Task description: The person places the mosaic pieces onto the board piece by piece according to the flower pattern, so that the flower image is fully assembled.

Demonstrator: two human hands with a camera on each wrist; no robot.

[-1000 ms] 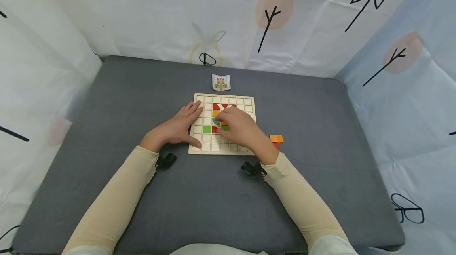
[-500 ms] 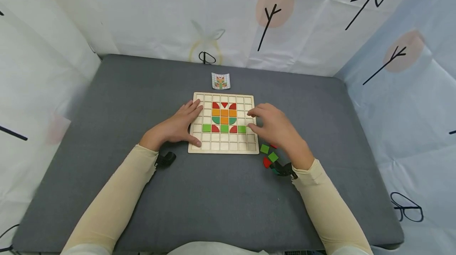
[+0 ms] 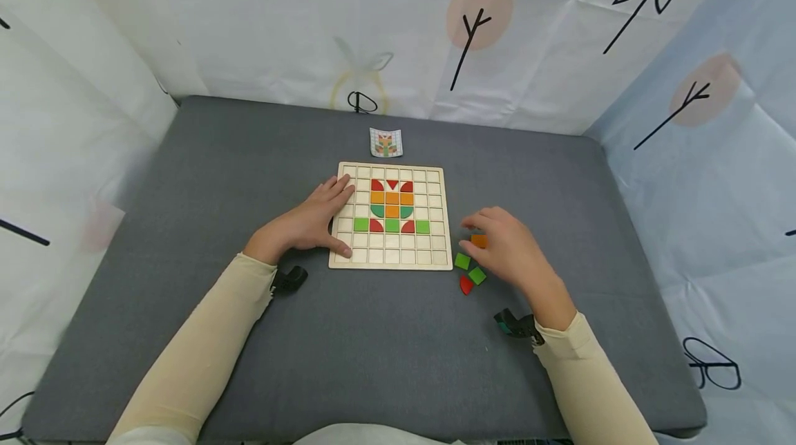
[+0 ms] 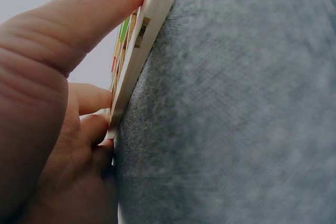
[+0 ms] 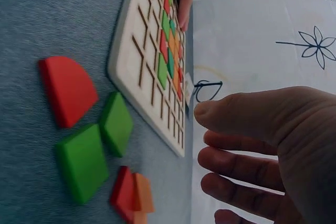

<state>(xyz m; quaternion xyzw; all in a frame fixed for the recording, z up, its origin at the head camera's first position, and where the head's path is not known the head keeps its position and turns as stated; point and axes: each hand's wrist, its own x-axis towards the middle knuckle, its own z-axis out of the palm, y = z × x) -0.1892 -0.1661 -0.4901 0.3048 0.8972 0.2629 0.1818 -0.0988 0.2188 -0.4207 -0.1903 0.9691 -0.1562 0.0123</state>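
Observation:
A pale wooden grid board [image 3: 429, 260] lies in the middle of the table, with red, orange and green tiles set in several of its cells. My left hand [image 3: 307, 220] rests on the board's left edge, thumb and fingers spread; the left wrist view shows the thumb along the rim. To the right of the board, my right hand [image 3: 513, 248] hovers over loose tiles, fingers relaxed and apart. Nearest to its fingertips is an orange tile [image 3: 478, 240]. Two green tiles [image 5: 81, 163] and a red quarter-circle tile [image 5: 68, 90] lie beside it, with another red piece [image 5: 122, 192] by the orange.
Behind the board lies a small card [image 3: 386, 143] with a coloured grid pattern. The grey cloth table [image 3: 398, 348] is bordered at the back and sides by white printed fabric [image 3: 398, 30].
My right hand has drawn back from the middle of the board rightward to the loose tiles. A green tile shows in the cell right of the lower red one. My left hand stays put.

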